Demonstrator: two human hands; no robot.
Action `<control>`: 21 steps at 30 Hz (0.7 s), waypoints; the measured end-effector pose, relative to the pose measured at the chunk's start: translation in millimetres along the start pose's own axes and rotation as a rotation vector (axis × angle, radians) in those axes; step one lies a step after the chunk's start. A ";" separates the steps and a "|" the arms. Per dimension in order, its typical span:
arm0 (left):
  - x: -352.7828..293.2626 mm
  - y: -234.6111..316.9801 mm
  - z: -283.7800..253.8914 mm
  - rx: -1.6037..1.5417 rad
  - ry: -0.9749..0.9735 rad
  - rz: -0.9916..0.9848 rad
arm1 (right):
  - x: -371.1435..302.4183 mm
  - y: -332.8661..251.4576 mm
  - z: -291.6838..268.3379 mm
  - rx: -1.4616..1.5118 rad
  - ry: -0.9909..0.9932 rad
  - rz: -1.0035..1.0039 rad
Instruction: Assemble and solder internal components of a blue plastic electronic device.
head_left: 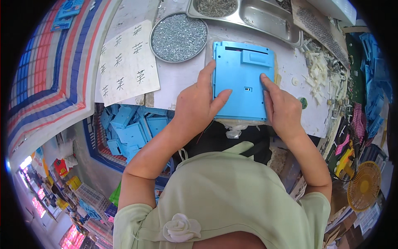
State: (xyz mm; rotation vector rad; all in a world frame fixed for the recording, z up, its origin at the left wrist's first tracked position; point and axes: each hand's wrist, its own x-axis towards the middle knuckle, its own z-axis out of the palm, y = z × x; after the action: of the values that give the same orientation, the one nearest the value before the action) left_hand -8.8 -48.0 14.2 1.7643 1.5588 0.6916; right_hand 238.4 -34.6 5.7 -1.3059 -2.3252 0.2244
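Observation:
A flat light-blue plastic housing [232, 97] lies at the near edge of the worktable, with a raised block and a dark slot near its far end and a small cutout in its face. My left hand [197, 99] grips its left side, fingers along the edge and thumb over the face. On the opposite side, my right hand [286, 108] holds the right edge, its index finger on the rim and the other fingers curled beside it. The housing's underside is hidden.
Beyond the housing stand a round metal tray [178, 62] of small metal pins or screws and a steel compartment tray [265, 18]. White plastic bits [318, 70] are heaped at right. Handwritten paper [128, 62] lies left. Below, a bin holds blue housings [132, 133]. A yellow fan [364, 185] stands right.

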 end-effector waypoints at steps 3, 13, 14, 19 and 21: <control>4.0 -1.5 -25.9 -0.099 -0.084 -0.032 | -1.1 3.1 -8.1 -0.008 -0.080 0.009; 74.3 -67.2 -69.7 0.530 0.301 0.199 | 163.5 -29.2 -8.2 0.052 -0.072 -0.392; 78.5 -65.0 -66.6 0.477 0.300 0.218 | 182.0 -25.0 20.0 -0.026 -0.090 -0.449; 79.3 -72.6 -68.8 0.380 0.375 0.200 | 231.0 -35.6 81.6 -0.287 -0.346 -0.532; 79.4 -73.5 -70.5 0.365 0.372 0.162 | 235.2 -35.4 79.7 -0.263 -0.397 -0.511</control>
State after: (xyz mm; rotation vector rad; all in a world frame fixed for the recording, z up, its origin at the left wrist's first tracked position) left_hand -97.5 44.5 -1.6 2.1392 1.8984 0.8992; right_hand 69.9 150.6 21.6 -0.7744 -3.0208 0.0072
